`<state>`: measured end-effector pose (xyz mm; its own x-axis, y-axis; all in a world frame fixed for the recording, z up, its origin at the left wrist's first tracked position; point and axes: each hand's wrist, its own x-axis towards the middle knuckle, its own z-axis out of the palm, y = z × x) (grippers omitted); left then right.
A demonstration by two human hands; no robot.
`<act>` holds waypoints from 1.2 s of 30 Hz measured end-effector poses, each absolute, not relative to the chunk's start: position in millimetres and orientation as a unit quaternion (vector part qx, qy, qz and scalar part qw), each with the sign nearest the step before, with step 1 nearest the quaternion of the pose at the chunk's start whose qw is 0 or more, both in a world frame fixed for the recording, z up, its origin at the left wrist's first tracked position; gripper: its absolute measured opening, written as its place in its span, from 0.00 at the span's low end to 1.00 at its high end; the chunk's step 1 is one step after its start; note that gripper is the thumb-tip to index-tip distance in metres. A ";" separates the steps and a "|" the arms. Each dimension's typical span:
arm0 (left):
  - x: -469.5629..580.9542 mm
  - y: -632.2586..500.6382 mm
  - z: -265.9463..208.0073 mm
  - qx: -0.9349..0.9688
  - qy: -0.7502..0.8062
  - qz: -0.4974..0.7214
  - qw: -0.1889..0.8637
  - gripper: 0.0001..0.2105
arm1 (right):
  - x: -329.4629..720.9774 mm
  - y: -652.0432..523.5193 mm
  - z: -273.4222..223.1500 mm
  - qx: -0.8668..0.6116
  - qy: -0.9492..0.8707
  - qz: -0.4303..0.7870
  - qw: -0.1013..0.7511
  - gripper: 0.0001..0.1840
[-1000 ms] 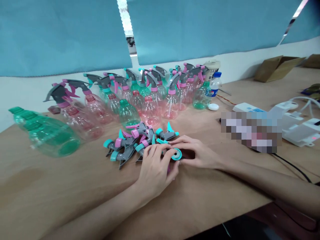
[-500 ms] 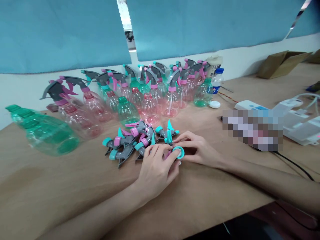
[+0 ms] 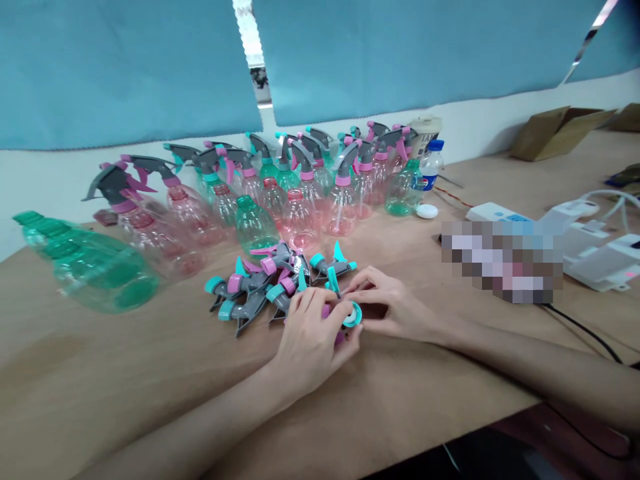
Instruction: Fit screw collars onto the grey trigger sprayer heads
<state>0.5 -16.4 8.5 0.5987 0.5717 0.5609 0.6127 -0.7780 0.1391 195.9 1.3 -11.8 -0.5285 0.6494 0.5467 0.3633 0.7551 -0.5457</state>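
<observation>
A trigger spray head with a teal collar (image 3: 356,319) is between my two hands just above the table. Its collar opening, with a white part inside, faces me, and its teal trigger sticks up behind. The fingers of my left hand (image 3: 311,333) close round its near side, thumb and forefinger at the collar. From the other side, my right hand (image 3: 393,308) pinches the same spray head; its fingertips are partly hidden. Some pink shows under my left hand, its source unclear. Against that hand lies a pile of grey spray heads (image 3: 246,311) with teal and pink collars.
Rows of pink and green bottles stand behind, many topped with spray heads, some open, like a green bottle (image 3: 257,230). Two green bottles (image 3: 100,273) appear at left. A blue-capped bottle (image 3: 432,163), white lid (image 3: 427,211), white device (image 3: 500,217) and cardboard box (image 3: 555,137) are at right.
The held spray head has shifted slightly left and down, and its collar has tilted. Both hands keep their hold; my right hand has moved a little left.
</observation>
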 end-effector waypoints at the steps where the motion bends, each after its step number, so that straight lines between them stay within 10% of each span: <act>1: 0.2 -16.2 8.2 -0.893 -0.333 -0.301 0.023 0.05 | 195.3 0.9 -11.1 -0.299 -0.852 0.193 0.383 0.14; 36: 6.3 -19.8 9.1 -0.905 -0.324 -0.267 0.070 0.07 | 196.7 6.0 -18.9 -0.230 -0.889 0.186 0.350 0.12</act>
